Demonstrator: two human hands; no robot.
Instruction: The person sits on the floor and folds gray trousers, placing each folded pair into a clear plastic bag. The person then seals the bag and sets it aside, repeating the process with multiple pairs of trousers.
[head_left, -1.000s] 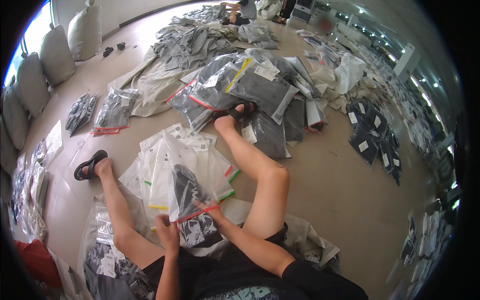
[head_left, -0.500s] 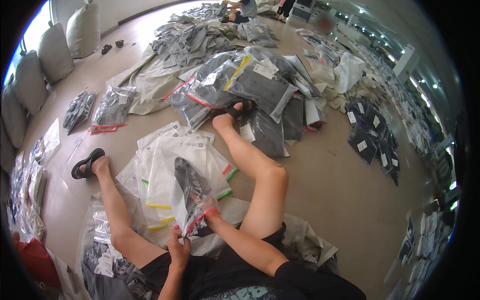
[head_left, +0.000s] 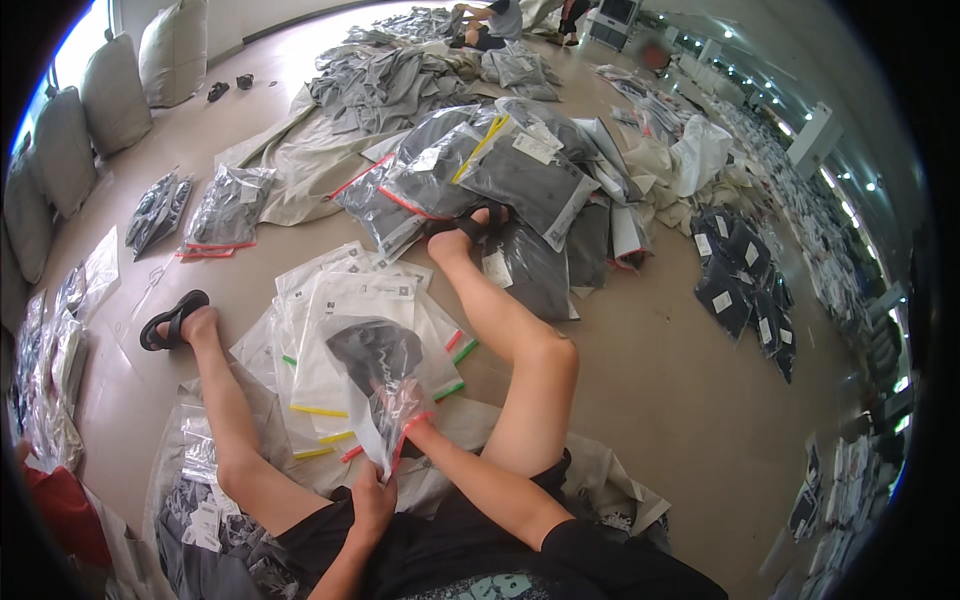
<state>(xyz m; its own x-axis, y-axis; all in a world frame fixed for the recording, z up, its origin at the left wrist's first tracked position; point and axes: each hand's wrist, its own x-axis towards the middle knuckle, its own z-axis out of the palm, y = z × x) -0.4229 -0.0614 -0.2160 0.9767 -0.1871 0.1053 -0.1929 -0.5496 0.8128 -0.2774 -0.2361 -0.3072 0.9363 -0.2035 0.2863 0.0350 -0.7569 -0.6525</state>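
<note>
A clear zip bag [head_left: 362, 412] with a red closure strip lies tilted over the stack in front of me, holding a dark grey garment [head_left: 372, 345] bunched toward its far end. My left hand [head_left: 374, 500] is closed on the near edge of the bag's mouth. Through that mouth goes my right hand [head_left: 404, 402], inside the bag up to the wrist and closed on the garment; plastic blurs its fingertips. Under the bag, a fanned stack of flat white zip bags [head_left: 335, 290] with yellow, green and red strips spreads between my legs.
Beyond my right foot rises a heap of bagged dark garments [head_left: 520, 170], with loose grey clothes [head_left: 390, 85] behind it. Dark bagged pieces [head_left: 745, 265] lie to the right. Printed grey clothes [head_left: 225, 545] sit by my left thigh. Stuffed sacks [head_left: 112, 100] line the left wall.
My right hand has pushed farther into the bag, and the garment has spread and bunched at the far end. My left hand has shifted slightly right with the bag's edge.
</note>
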